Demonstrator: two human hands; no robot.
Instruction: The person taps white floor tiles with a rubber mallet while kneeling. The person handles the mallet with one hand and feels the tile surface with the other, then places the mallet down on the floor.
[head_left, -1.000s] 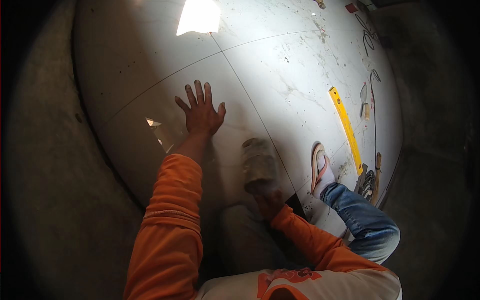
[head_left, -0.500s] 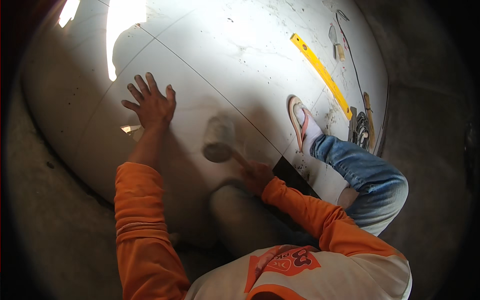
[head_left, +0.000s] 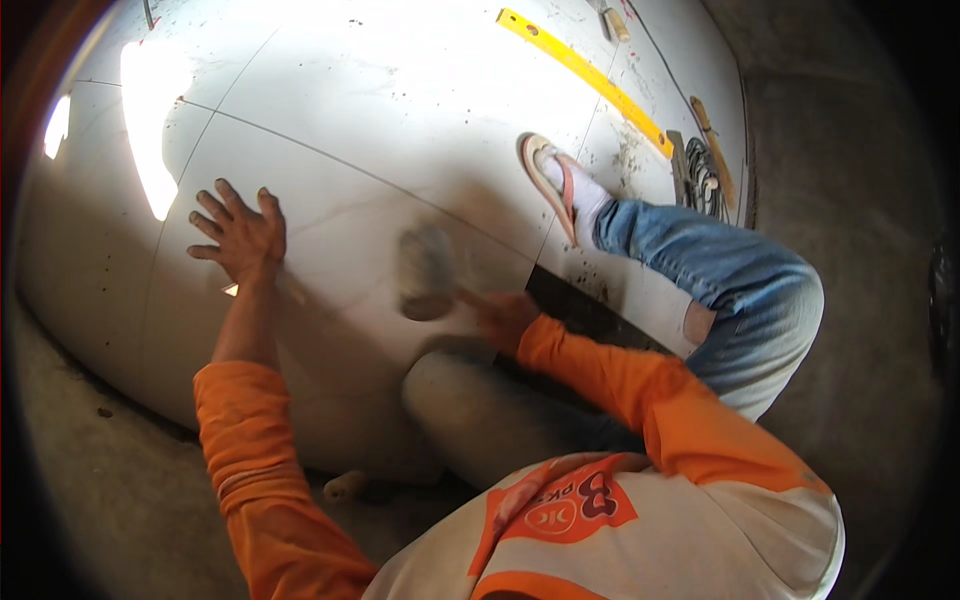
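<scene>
My left hand (head_left: 238, 235) lies flat with fingers spread on a large white marbled floor tile (head_left: 330, 190). My right hand (head_left: 505, 322) grips the handle of a mallet (head_left: 425, 275), whose thick, cylindrical head is blurred just above the tiling, to the right of my left hand; whether it touches is unclear. Beside my right hand a dark opening (head_left: 570, 305) shows in the tiled surface, partly hidden by my arm and leg. My bent leg in jeans and my sandalled foot (head_left: 560, 185) are to the right of the mallet.
At the upper right lie a yellow spirit level (head_left: 590, 80), a trowel (head_left: 618, 25), coiled dark cable (head_left: 705, 185), a grey bar-like tool (head_left: 680, 165) and a straw-coloured brush (head_left: 715, 145). Bare concrete (head_left: 820, 160) borders the tiles; a dark plastic-like item (head_left: 940, 310) sits at the far right.
The view has shifted, so the floor tools sit higher and further left. My left hand stays spread, appearing further left; the blurred mallet has moved left and up in the picture.
</scene>
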